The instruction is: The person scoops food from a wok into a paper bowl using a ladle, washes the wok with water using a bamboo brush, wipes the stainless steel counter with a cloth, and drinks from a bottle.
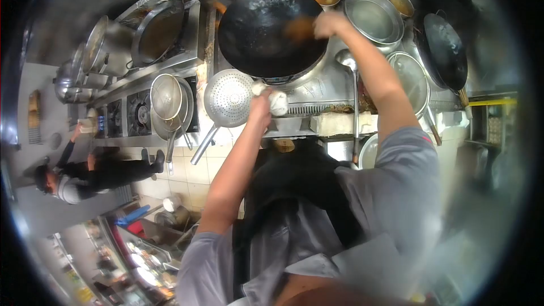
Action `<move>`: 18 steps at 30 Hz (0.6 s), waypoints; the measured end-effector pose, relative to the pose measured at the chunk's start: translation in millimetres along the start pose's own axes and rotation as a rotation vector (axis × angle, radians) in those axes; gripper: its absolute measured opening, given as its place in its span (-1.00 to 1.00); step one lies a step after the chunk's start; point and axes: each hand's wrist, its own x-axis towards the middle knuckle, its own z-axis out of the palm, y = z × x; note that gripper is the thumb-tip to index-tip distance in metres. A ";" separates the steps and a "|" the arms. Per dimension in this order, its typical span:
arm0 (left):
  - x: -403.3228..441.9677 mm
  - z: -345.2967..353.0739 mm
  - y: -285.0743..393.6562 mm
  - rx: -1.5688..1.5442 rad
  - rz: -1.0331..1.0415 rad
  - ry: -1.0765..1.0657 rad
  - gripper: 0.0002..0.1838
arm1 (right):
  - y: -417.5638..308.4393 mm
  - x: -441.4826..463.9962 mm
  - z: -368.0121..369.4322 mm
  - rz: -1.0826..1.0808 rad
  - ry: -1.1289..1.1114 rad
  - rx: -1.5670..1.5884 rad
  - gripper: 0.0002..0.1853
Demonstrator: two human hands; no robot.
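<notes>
A large black wok (266, 31) sits over the burner, with flames at its far rim. My right hand (331, 24) is closed at the wok's right side, beside a blurred brown shape that I cannot make out. At the near left edge of the wok, my left hand (262, 107) is wrapped round a white cloth (277, 102). A perforated strainer (228, 97) lies just left of that hand, its handle pointing toward me. The long-handled ladle (347, 59) rests to the right of the wok.
Metal bowls (373, 18), a wire strainer (409, 82) and a second dark wok (446, 51) stand at the right. Stacked strainers (166, 97) and large pots (105, 48) are at the left. Another person (85, 178) stands farther left.
</notes>
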 end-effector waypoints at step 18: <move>-114.5 -122.5 -3.6 -0.086 -0.010 -0.060 -0.75 | -70.8 44.0 -32.4 0.746 0.949 0.500 -0.58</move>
